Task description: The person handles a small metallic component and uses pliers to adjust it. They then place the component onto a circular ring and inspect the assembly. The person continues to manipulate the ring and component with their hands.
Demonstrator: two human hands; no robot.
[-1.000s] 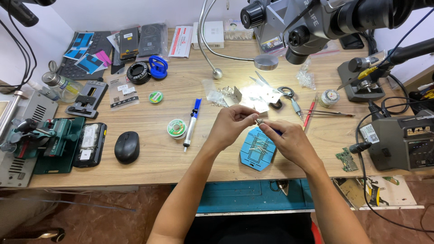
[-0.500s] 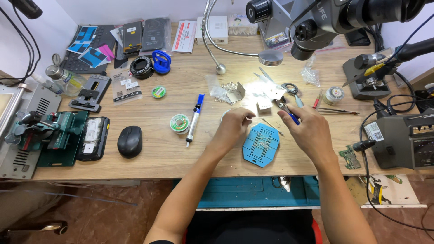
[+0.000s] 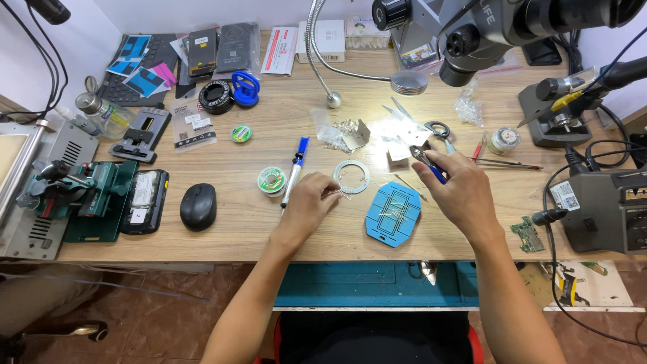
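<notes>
Since the earlier frames both hands have parted from their meeting point over the blue mat, and the view has drawn closer to the counter. Left hand (image 3: 311,200) now rests low on the wooden counter (image 3: 222,243), fingers curled and pinched on a thin bit of wire or component lead, too small to tell which, just left of the blue work mat (image 3: 393,214); resting the wrist there probably steadies so fine a piece. Right hand (image 3: 458,189) is closed around blue-handled cutters or pliers (image 3: 429,164), their tip pointing far and left toward the lit patch under the lamp head (image 3: 409,83). Between the hands, slightly farther off, lies a pale flat ring (image 3: 352,176), and left of it a blue-and-white pen-shaped tool (image 3: 294,171) and a green solder spool (image 3: 271,180), all within easy reach. Fine wires lie spread on the mat, likely to keep them from rolling off. Far right stand a soldering-iron holder (image 3: 559,108) and a station box (image 3: 610,209); a black mouse (image 3: 198,206) sits well to the left.
</notes>
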